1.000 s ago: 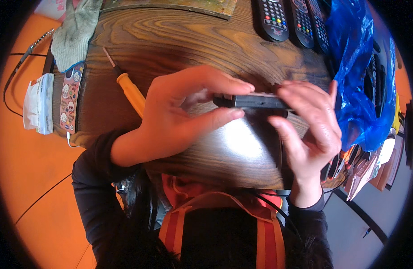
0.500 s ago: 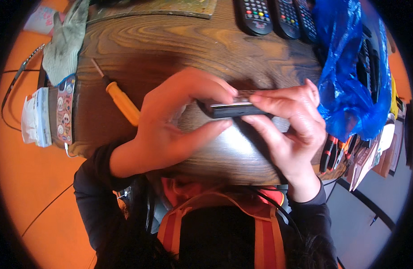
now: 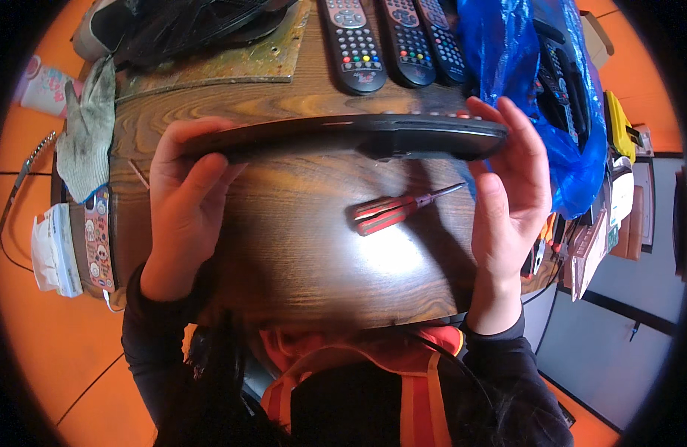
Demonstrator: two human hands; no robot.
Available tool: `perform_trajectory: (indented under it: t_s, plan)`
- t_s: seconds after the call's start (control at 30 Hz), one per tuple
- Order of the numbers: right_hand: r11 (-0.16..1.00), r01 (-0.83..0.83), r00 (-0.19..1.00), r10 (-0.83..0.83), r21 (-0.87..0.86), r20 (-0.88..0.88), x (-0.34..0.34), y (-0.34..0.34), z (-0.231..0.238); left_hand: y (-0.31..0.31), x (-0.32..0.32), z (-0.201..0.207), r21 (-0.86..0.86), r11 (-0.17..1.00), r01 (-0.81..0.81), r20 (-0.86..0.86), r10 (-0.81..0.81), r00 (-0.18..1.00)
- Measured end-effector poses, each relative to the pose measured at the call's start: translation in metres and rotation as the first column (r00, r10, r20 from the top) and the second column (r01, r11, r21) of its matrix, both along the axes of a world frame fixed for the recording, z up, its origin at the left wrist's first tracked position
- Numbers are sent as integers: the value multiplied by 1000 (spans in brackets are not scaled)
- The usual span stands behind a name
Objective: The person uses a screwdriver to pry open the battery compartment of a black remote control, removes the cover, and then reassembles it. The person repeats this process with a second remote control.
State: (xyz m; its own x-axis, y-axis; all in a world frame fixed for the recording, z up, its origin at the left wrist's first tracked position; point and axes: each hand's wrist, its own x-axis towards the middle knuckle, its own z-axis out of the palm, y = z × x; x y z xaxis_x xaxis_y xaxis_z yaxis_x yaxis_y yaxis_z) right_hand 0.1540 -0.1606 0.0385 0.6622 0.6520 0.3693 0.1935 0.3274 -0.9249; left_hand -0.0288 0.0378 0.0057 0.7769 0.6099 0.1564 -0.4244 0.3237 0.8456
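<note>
A black remote control (image 3: 358, 135) hangs edge-on above the table, lengthwise from left to right, with a few coloured buttons along its upper edge. My left hand (image 3: 190, 182) is closed on its left end, thumb below and fingers behind. At the other end, my right hand (image 3: 511, 175) touches the remote with spread fingers, its thumb standing clear of the casing. Beneath it on the wood lies a red-handled screwdriver (image 3: 384, 214), its shaft pointing right. Three more remote controls rest at the far side, among them a left one (image 3: 356, 56) and a middle one (image 3: 410, 45).
A blue plastic bag (image 3: 500, 45) with dark remotes in it stands at the right. To the left are a grey work glove (image 3: 88, 134), a patterned phone (image 3: 99, 238) and a tissue pack (image 3: 54, 249). A worn board (image 3: 276, 56) lies at the back.
The remote has swung from end-on to lengthwise across the view, and my hands have spread apart. My right thumb has come off it. The red screwdriver now shows; the yellow one is mostly hidden.
</note>
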Motion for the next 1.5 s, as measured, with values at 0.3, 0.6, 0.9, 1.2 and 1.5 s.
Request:
perform_trajectory:
  t_s: [0.3,0.6,0.9,1.2,1.5]
  plan:
    - [983,-96,968,129,157,-214,4,-5,3,3,1,-5,-63,996,67,-52,-71,996]
    - [984,-84,978,112,156,-179,-1,-10,8,4,3,-10,-122,988,99,-122,-114,986]
    - [997,-34,876,63,69,-479,5,-2,-2,-5,4,8,-181,970,160,-127,-184,975]
    - [953,-281,958,286,114,-33,8,0,-1,4,0,13,-227,970,81,-365,-162,917]
    - [996,-85,989,80,40,126,9,-5,-4,-7,4,11,-175,976,132,-357,-187,915]
